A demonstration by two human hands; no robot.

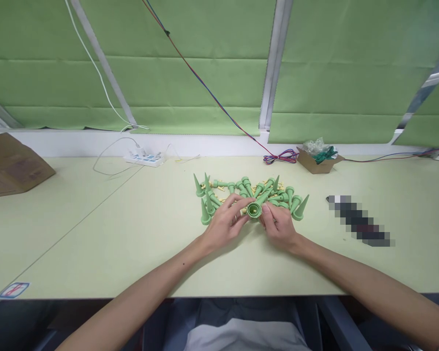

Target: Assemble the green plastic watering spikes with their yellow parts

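Observation:
Between both hands is a green plastic plant watering spike [254, 210], its round hollow end facing me and its body pointing away over the pile. My right hand [281, 228] pinches its right side between thumb and fingers. From the left, my left hand [224, 223] has its curled fingertips against the rim; a ring shows on one finger. Something small and yellowish is visible inside the hollow end. Just beyond the hands lies a pile of similar green spikes [246, 185], several standing point up at either side, with small yellow pieces [221, 188] mixed among them.
A cardboard box [14, 165] stands far left. Along the back are a white power strip [146, 158], a coiled red and blue cable [281, 157] and a small carton [316, 163] holding plastic and green material. A pixelated dark object [362, 222] lies to the right.

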